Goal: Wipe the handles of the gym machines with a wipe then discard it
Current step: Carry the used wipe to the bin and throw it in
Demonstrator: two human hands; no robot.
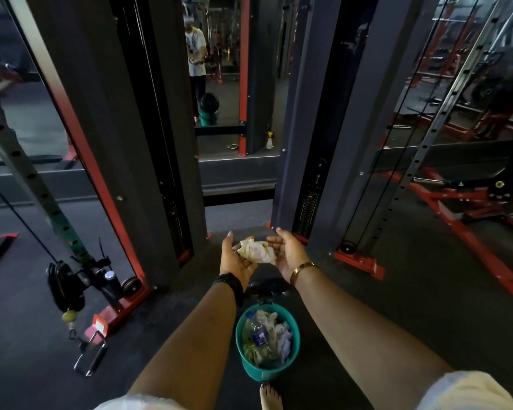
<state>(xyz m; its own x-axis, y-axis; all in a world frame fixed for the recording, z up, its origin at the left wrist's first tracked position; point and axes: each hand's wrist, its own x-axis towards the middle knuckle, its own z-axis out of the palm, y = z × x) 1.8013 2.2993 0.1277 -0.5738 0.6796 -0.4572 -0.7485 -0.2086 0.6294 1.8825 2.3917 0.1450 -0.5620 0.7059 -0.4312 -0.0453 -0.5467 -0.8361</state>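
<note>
Above the teal round plastic bin (264,374), a black chunky wristwatch (233,284) circles the left wrist, a thin gold metal bangle (302,269) the right. Pale cream fabric sleeves (465,392) flank it.

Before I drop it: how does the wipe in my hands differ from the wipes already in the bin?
The held wipe is one ball cupped between the left hand and right hand, outside the teal bin; the binned wipes are several, lying loose inside beside a plastic bottle. The held wipe looks yellowish-white; the binned wipes look paler, bluish-white. Both are crumpled.
</note>
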